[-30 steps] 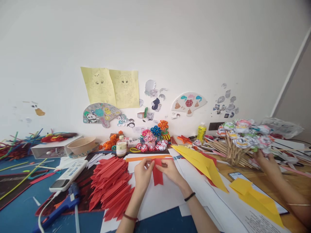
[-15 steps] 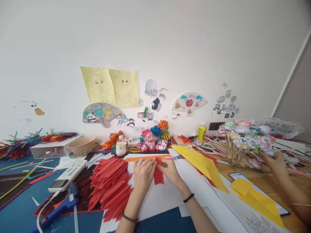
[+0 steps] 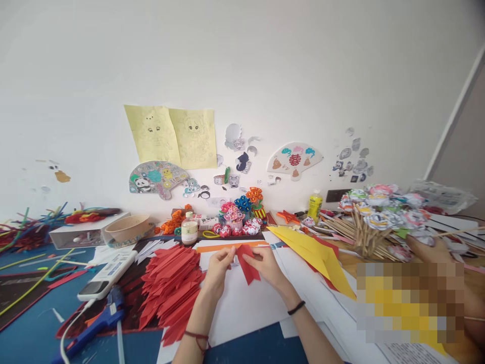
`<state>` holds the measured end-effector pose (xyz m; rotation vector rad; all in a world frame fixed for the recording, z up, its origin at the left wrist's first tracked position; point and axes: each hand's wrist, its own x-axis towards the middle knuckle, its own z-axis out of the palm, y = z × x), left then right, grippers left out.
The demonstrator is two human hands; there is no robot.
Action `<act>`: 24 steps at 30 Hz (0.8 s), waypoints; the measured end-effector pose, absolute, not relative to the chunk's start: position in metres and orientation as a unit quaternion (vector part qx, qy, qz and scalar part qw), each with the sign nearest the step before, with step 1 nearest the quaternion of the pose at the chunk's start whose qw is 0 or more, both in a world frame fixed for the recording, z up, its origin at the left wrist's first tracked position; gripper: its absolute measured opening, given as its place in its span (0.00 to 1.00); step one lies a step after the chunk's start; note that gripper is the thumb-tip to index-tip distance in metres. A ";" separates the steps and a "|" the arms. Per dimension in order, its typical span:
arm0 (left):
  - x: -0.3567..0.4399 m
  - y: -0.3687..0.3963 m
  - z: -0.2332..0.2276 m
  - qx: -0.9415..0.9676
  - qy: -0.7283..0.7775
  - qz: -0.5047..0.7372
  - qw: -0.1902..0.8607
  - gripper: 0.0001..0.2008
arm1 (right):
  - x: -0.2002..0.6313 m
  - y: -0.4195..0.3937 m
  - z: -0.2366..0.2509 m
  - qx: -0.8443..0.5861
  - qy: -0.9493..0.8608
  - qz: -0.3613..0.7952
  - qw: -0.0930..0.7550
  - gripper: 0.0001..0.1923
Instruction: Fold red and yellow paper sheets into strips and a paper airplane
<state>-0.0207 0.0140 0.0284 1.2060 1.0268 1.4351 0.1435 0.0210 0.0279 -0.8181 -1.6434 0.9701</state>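
Note:
Both my hands hold one red paper strip [image 3: 249, 266] just above white sheets [image 3: 246, 308] on the table. My left hand [image 3: 216, 270] pinches its upper left corner. My right hand [image 3: 267, 265] grips the top right, and the strip's lower end hangs tilted to the right. A pile of folded red paper pieces [image 3: 172, 288] lies directly left of my left hand. An orange strip [image 3: 227, 247] lies just beyond my fingers.
A blue glue gun [image 3: 93, 323] and a white device [image 3: 108, 273] lie at left. Yellow sheets [image 3: 312, 255] spread right of my hands. Another person's hand [image 3: 426, 247] touches a bunch of paper flowers on sticks [image 3: 373, 217] at right. A small bottle [image 3: 189, 228] stands behind.
The red strip has lifted off the sheets and swung so its lower end points right. My hands have drawn slightly apart. The other person's hand has shifted further right among the flowers.

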 end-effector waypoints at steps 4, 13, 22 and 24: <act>-0.020 0.013 0.029 0.501 0.422 0.580 0.484 0.21 | 0.143 0.019 0.031 -0.350 -0.677 0.395 0.512 0.20; -0.020 0.012 0.031 0.566 0.459 0.557 0.398 0.19 | 0.142 0.015 0.035 -0.367 -0.689 0.355 0.515 0.21; -0.023 0.013 0.030 0.560 0.454 0.563 0.404 0.17 | 0.141 0.015 0.034 -0.362 -0.682 0.391 0.501 0.21; -0.023 0.012 0.031 0.565 0.456 0.560 0.399 0.17 | 0.142 0.016 0.033 -0.351 -0.678 0.412 0.497 0.21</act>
